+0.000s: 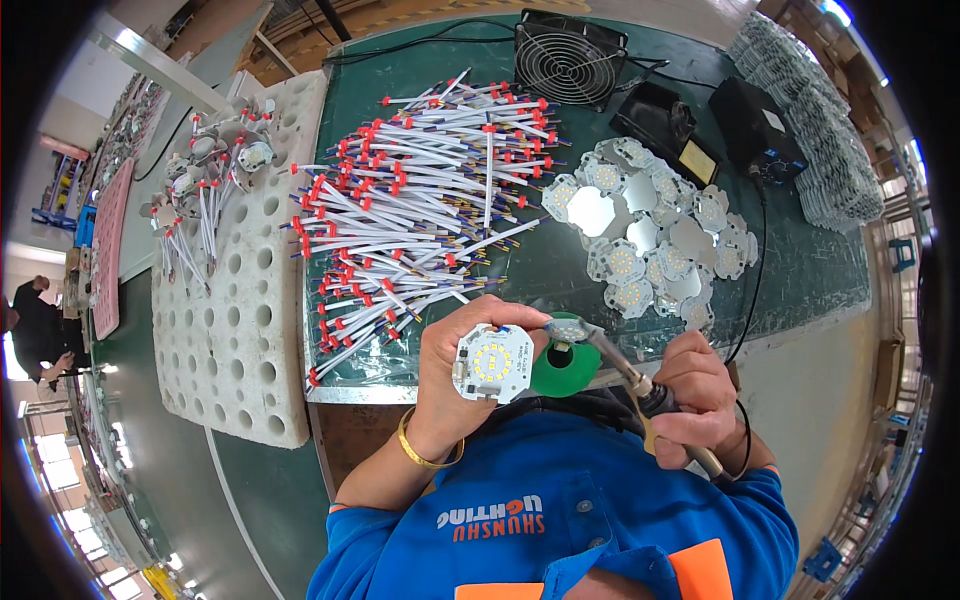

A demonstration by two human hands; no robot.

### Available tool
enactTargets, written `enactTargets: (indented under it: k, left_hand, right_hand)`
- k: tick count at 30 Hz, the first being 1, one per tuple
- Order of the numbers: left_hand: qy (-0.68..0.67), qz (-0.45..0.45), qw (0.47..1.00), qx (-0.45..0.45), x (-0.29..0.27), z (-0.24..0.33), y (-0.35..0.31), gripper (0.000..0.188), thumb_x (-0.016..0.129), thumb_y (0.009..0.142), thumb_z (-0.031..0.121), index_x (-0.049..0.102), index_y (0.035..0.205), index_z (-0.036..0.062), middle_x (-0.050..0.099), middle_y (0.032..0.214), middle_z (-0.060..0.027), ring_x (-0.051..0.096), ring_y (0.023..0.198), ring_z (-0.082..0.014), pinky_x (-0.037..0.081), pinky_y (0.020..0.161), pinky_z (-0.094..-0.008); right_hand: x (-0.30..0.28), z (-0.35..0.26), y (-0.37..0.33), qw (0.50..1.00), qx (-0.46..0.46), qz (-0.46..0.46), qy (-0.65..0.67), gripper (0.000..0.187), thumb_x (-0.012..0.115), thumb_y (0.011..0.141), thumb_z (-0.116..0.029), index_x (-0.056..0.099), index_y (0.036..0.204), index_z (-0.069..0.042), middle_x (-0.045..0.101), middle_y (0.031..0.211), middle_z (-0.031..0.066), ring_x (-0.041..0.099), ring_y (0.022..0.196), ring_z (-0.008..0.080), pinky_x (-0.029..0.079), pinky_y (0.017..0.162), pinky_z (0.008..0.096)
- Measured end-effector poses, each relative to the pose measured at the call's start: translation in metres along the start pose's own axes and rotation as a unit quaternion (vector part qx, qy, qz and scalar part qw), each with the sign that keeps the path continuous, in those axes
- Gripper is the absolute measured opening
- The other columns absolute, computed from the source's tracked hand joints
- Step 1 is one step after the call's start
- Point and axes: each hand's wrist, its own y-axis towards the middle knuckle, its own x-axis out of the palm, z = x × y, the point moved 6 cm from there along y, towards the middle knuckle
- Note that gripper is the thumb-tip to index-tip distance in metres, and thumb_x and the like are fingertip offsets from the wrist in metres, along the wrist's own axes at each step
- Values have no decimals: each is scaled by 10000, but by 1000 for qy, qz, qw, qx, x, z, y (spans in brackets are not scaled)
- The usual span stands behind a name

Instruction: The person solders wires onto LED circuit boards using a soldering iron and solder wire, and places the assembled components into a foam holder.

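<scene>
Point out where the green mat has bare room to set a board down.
Bare green mat lies right of the round board pile, up to the stacked boards at the far right. A narrower strip runs between the wire heap and that pile. The wire heap and the foam tray are crowded.

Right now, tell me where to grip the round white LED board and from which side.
Grip the round white LED board by its outer rim, coming from its left and from behind, as the left hand does. Its face tilts up toward the camera with yellow chips in the centre, and the soldering iron in the right hand works its upper right edge.
</scene>
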Motion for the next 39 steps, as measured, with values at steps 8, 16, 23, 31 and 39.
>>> enactTargets:
  k: [8,16,23,31,39]
  left_hand:
    - [42,4,998,46,-1,4,-1,191,679,705,-45,659,877,35,613,772,-40,556,663,-82,422,584,-203]
    - [42,3,999,28,-3,1,-2,184,681,704,-41,659,872,32,608,765,-39,551,660,-84,416,583,-201]
    - [-18,1,1000,-7,-2,0,-1,163,682,712,-38,657,857,31,611,764,-26,549,660,-58,415,582,-187]
    - [-59,8,998,-28,-1,-4,0,150,683,729,-19,653,867,31,606,744,8,539,652,-27,410,578,-173]
    - [-116,17,987,-113,0,-13,2,131,696,749,52,647,864,13,617,733,18,535,649,-17,409,584,-161]
  right_hand:
    - [6,0,-1,999,-4,-41,-11,400,605,513,-40,647,886,-179,385,628,-24,428,525,135,351,554,293]
    - [10,2,1,998,-1,-51,-33,388,639,512,-58,655,877,-187,379,618,-33,417,515,133,347,551,291]
    - [10,3,0,998,-8,-46,-49,362,630,520,-64,656,863,-178,379,604,-30,410,504,132,342,546,287]
    - [16,-5,2,983,-86,-94,-135,300,636,553,-102,650,844,-173,391,573,-19,395,470,127,331,543,283]
    - [2,10,10,998,40,36,40,307,556,564,32,635,831,-98,398,535,-9,424,455,150,344,532,292]
